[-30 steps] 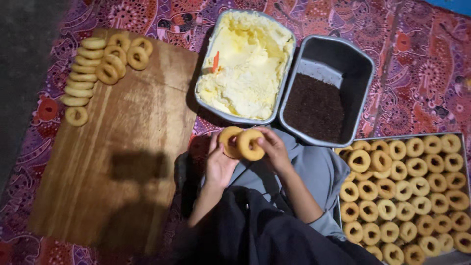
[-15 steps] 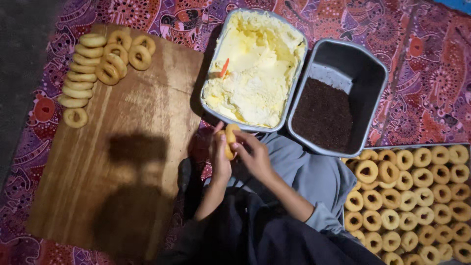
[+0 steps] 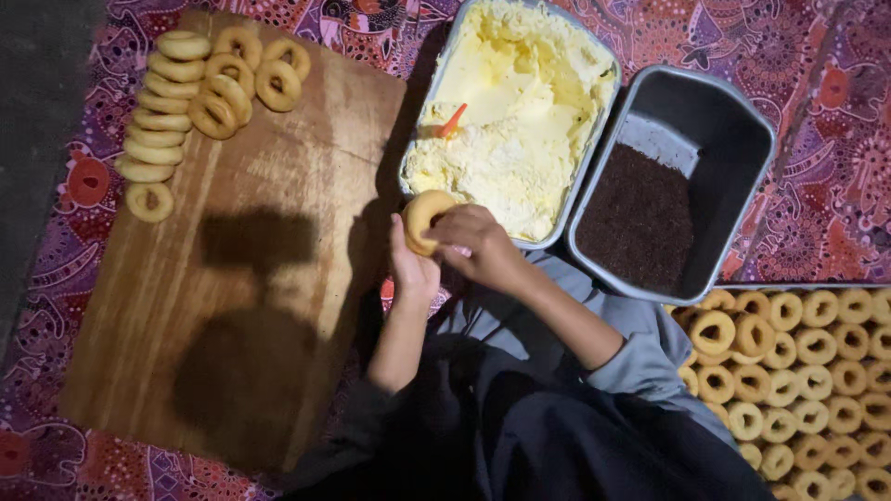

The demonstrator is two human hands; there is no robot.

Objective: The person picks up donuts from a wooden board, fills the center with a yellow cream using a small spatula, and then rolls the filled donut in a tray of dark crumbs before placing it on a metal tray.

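Both hands (image 3: 452,249) cupped — around doughnut (image 3: 424,217)

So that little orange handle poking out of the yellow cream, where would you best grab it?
Pinch the bare upper end of the orange handle, coming from above and the right. It leans up and to the right out of the cream, with its lower end buried, so only the raised tip is clean and free.

Golden ring-shaped doughnut (image 3: 424,219), held on edge, just before cream tray's near rim.
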